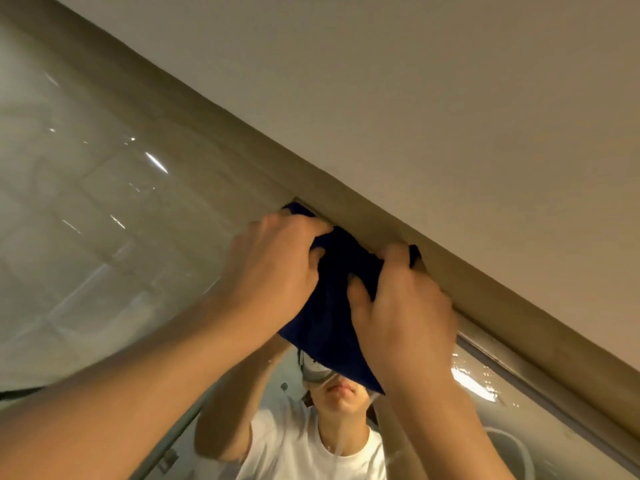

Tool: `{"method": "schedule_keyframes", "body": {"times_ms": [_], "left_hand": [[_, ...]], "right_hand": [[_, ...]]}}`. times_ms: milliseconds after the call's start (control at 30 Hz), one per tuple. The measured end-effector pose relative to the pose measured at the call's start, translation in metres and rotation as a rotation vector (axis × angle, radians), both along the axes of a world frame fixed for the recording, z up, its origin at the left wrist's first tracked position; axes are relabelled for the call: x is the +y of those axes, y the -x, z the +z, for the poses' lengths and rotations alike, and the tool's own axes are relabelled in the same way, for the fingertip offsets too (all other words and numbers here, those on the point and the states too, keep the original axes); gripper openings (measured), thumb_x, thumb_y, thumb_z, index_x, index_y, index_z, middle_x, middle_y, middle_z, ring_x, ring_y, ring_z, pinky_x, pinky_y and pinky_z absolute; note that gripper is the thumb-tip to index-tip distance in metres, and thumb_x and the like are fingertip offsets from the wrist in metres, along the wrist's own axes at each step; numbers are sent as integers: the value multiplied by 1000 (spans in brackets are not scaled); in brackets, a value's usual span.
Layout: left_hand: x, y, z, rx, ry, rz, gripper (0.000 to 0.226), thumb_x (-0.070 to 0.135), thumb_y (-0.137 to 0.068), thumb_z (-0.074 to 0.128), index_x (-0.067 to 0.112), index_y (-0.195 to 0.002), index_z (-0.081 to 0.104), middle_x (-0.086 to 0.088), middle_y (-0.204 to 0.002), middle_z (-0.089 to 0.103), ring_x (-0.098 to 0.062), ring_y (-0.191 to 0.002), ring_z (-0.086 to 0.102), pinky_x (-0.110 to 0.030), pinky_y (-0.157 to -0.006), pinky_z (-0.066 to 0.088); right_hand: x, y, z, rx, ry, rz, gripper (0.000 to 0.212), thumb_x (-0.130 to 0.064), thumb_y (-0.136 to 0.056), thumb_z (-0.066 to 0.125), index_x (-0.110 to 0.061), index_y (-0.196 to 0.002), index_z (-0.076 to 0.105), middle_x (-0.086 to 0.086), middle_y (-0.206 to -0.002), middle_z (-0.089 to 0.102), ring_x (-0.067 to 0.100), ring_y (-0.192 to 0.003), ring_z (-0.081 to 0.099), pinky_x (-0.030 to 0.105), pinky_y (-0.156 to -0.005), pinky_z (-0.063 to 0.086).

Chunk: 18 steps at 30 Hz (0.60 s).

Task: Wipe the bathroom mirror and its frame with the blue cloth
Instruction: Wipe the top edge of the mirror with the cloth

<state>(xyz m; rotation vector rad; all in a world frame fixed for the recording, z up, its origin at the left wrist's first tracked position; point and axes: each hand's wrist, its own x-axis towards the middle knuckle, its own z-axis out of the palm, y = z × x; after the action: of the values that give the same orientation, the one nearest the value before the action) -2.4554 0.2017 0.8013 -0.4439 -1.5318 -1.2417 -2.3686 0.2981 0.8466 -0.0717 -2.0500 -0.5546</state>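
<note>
Both hands overhead: left hand (273, 258), right hand (401, 303) each pinching blue cloth (329, 317), bunched against frame (485, 303) at mirror (104, 202) top. Risk: overreach, grip slips, cloth drops.

We see the blue cloth (332, 306), dark navy and bunched, pressed up against the top edge of the mirror (104, 209) where the glass meets its frame (519, 344). The cloth's upper part lies along that edge and the rest hangs loose over the glass. The mirror is large and glossy, showing bright glints and reflected tiles. Its frame is a narrow strip running diagonally, just under the beige ledge above.
</note>
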Motion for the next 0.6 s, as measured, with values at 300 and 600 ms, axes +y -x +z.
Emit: {"method": "schedule_keyframes", "body": {"times_ms": [300, 600], "left_hand": [[-17, 13, 4, 6, -44, 19, 36, 16, -93, 60, 36, -122, 67, -5, -112, 71, -29, -96, 64, -26, -64, 39], [34, -17, 6, 69, -7, -118, 34, 27, -94, 57, 41, -124, 63, -2, -119, 64, -28, -106, 60, -38, -79, 51]], "right_hand": [[-14, 23, 10, -95, 14, 103, 38, -37, -98, 49, -17, -126, 32, 7, -104, 59, 29, -83, 61, 32, -56, 37], [41, -36, 9, -40, 207, 176, 20, -43, -93, 57, -29, -101, 46, -9, -83, 61, 15, -75, 59, 42, -67, 53]]}}
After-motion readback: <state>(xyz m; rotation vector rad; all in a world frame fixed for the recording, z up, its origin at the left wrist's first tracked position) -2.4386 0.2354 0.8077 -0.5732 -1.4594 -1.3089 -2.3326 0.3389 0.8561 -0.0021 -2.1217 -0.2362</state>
